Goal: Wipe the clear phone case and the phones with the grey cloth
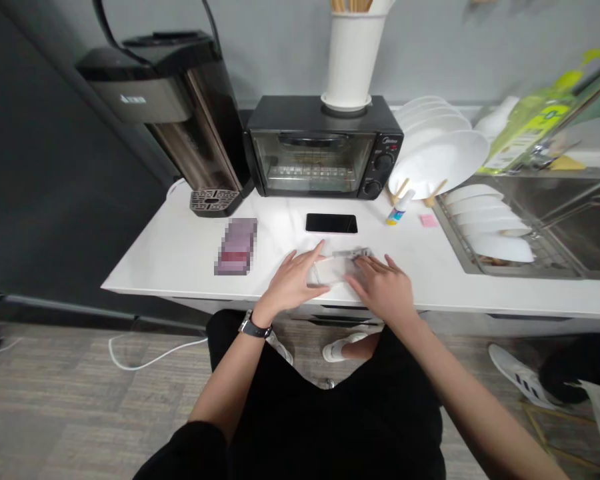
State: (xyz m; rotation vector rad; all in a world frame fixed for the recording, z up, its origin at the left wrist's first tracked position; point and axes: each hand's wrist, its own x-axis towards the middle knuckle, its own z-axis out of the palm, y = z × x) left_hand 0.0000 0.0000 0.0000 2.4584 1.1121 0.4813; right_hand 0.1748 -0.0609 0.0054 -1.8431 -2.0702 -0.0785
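Note:
A clear, whitish flat rectangular case-like thing [333, 269] lies at the counter's front edge between my hands; its exact kind cannot be made out. My left hand [291, 279] brackets its left end, thumb on the near side and forefinger on the far side. At the right end, my right hand [386, 287] has its fingers bent over the top and its thumb at the near edge. A thin grey strip [351, 253] runs along the far side, partly under the right fingers. Just beyond lies a black-screened phone [331, 223], touched by neither hand.
Left on the white counter [180, 260] are a blurred-out purple packet [237, 247] and a black drink dispenser [180, 120]. A toaster oven [315, 153] bears a white utensil holder [355, 60]. Rightward: small bottle [401, 208], pink pad [429, 221], plates [440, 160], sink [570, 200]. Someone's shoe [523, 377] is lower right.

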